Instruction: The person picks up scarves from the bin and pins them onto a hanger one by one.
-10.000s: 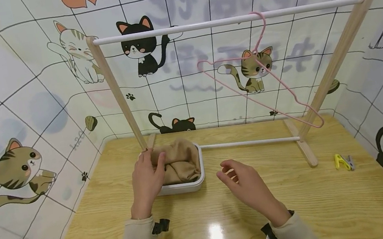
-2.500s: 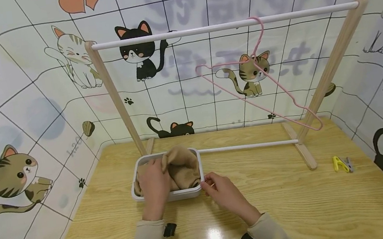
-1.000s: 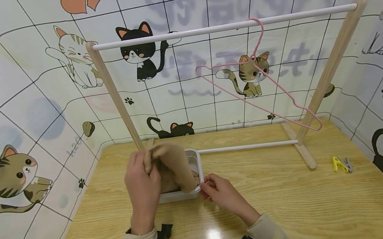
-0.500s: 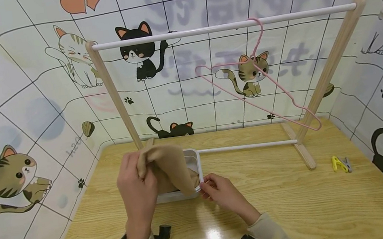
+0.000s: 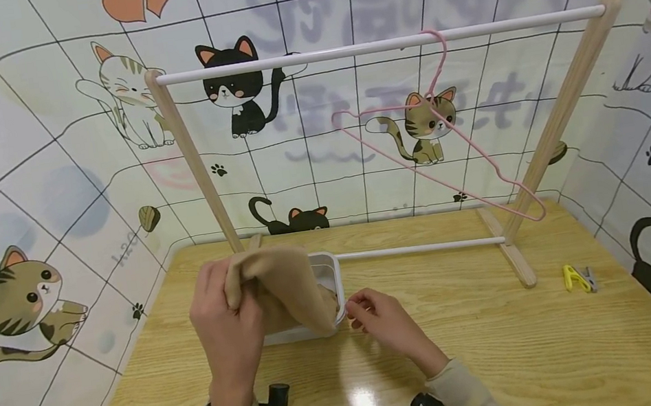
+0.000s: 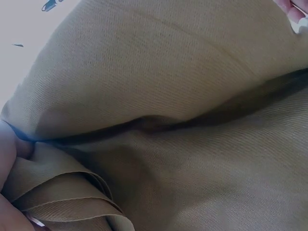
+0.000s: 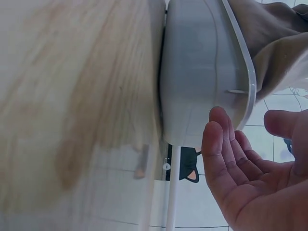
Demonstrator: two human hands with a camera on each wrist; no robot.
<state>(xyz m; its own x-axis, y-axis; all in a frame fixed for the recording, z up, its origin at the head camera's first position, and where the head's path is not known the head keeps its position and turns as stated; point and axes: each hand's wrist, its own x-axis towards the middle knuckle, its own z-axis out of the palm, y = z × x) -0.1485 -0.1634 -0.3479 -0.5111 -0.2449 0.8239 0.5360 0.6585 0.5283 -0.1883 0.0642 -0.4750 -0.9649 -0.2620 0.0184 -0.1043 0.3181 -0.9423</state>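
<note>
The right hand (image 5: 391,322), thumb and fingers apart — plain only in the right wrist view — is just beside the white tub (image 5: 337,276) on the counter (image 5: 475,331). The left hand (image 5: 226,328) pinches tan cloth (image 5: 287,279), partly raised above the tub; its wrist view adds layered folds (image 6: 67,192) by the fingers. Beyond, a pink hanger (image 5: 430,95) hangs on the rack (image 5: 342,52).

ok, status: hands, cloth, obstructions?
Left hand grips cloth. Right hand beside bin, holding nothing. Cloth partly in bin, partly raised. No obstruction visible.
</note>
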